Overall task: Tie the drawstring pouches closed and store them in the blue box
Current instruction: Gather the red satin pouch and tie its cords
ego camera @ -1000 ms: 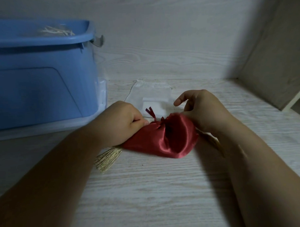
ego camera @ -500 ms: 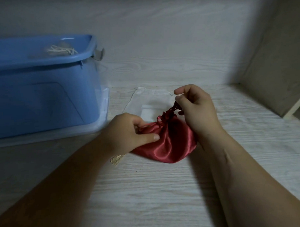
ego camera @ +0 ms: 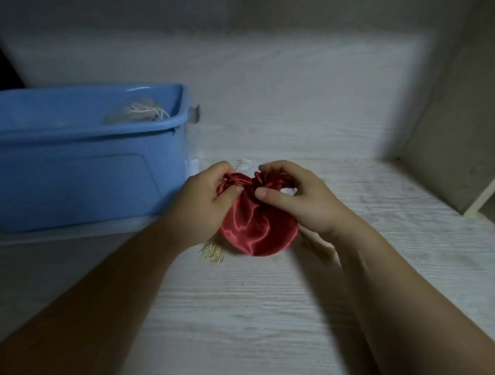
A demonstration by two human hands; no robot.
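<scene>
A red satin drawstring pouch [ego camera: 256,229] lies on the pale wooden surface in the middle of the view, its gathered mouth pointing away from me. My left hand [ego camera: 205,205] pinches the left side of the gathered neck. My right hand [ego camera: 294,197] pinches the right side, thumb pressed on the fabric. A gold tassel [ego camera: 212,251] sticks out below the pouch on the left. The blue box [ego camera: 72,176] stands to the left, with a pale pouch with white strings [ego camera: 142,112] inside it.
A white pouch [ego camera: 245,166] lies flat behind my hands, mostly hidden. The box rests on a clear lid [ego camera: 60,233]. A wooden back wall [ego camera: 293,87] and a side panel [ego camera: 463,123] on the right enclose the surface.
Both hands have moved up to the pouch's neck and now pinch it from either side. The pouch has turned so its mouth faces away. The view has tilted, showing more of the box interior.
</scene>
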